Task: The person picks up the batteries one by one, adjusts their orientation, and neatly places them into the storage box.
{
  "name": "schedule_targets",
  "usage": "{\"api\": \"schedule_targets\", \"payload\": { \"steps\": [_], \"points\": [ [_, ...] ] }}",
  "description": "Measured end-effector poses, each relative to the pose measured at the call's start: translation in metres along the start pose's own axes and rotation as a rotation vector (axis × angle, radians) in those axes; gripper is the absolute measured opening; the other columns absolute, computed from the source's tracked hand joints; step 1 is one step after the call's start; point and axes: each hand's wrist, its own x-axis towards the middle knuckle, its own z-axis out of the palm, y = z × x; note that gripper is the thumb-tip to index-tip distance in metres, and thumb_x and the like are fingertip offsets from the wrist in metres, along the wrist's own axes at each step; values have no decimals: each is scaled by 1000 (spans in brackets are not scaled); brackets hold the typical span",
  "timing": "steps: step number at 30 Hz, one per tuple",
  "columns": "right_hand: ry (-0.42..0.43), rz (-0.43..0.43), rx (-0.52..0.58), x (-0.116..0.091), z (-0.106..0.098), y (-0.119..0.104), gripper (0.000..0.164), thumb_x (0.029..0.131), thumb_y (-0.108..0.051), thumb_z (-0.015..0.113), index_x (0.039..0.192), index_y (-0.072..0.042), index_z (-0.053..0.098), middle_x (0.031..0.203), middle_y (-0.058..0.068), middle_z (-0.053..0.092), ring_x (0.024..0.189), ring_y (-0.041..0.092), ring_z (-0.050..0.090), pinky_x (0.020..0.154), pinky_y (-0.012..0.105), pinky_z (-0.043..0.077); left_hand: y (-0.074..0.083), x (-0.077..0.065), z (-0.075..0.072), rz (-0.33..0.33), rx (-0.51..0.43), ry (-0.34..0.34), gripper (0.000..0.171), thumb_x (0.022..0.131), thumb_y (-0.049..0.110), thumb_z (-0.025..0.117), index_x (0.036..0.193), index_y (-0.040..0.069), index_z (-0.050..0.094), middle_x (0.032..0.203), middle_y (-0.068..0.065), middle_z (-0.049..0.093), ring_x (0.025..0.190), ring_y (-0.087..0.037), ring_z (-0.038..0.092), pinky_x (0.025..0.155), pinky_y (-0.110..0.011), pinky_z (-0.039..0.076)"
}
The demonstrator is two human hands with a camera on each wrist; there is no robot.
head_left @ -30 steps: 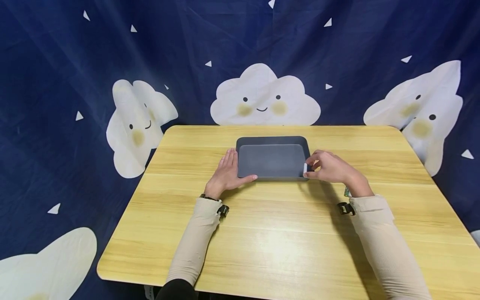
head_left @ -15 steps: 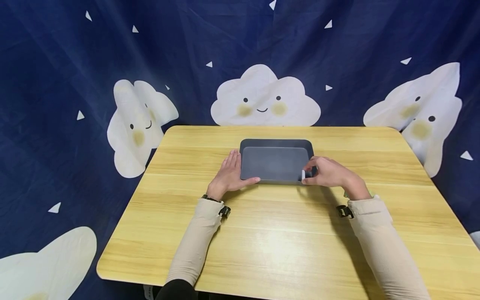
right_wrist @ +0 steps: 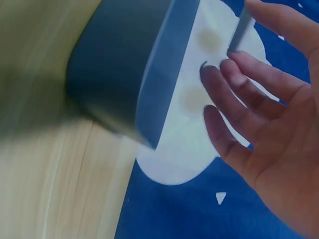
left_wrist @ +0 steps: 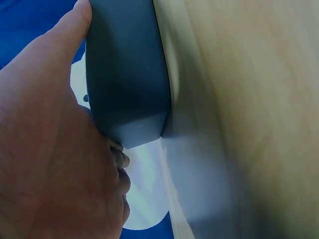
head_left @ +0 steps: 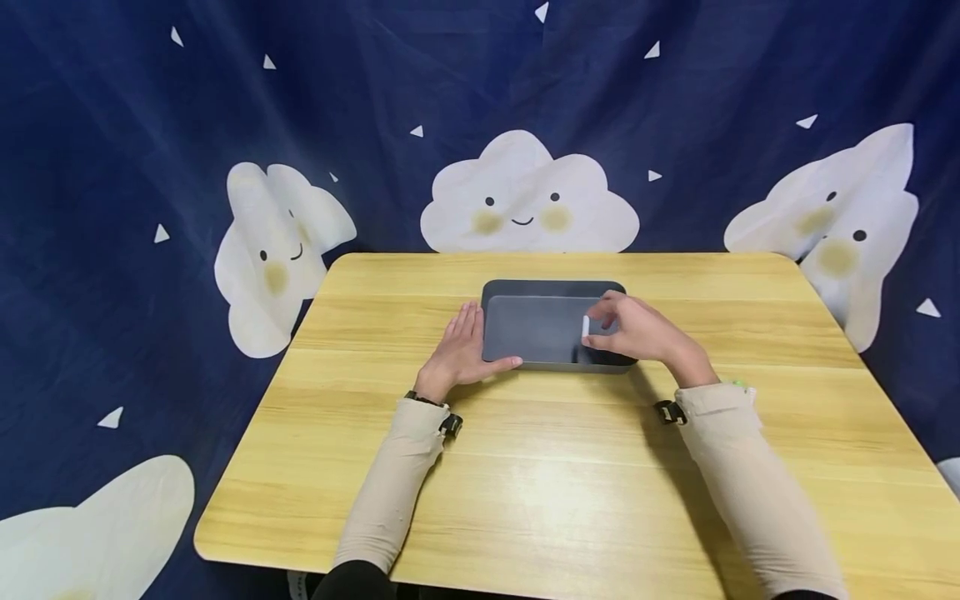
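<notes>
The right hand (head_left: 633, 329) is pinching a white stick (head_left: 586, 326) between thumb and finger — over the gray tray (head_left: 528, 329). The left hand (head_left: 457, 352), fingers straight, is touching the tray's near-left corner.

Wide lane between the beige fabric sleeves (head_left: 392, 479), but a dark-grey rectangular tray (head_left: 531, 332) kinda blocks it before the back edge of the yellowish wood-grain table (head_left: 540, 475). Both back corners have room.
</notes>
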Motion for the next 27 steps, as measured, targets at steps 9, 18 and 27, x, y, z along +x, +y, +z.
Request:
{"api": "schedule_targets", "payload": {
  "steps": [9,18,27],
  "points": [
    [34,14,7,30,14,-13,47,87,-29,82,123,0,71,123,13,67,109,31,69,92,50,57,1,-1,-1,-9,-20,2,127,86,84,52,165,-1,1,175,-17,-5,164,-29,-5,135,-45,6],
    [1,27,-21,52,27,-22,51,89,-35,79,128,-4,70,126,12,66,113,30,67,95,51,56,1,-1,-1,-1,-21,20,127,86,83,53,165,-3,4,175,-19,-2,165,-30,-2,135,-46,8],
    [-13,-10,37,70,45,-23,50,90,-32,78,128,-1,69,127,15,65,115,32,66,99,51,56,1,0,1,-1,-24,21,127,86,84,53,165,-3,3,175,-18,-1,165,-30,-1,135,-46,8]
  ]
}}
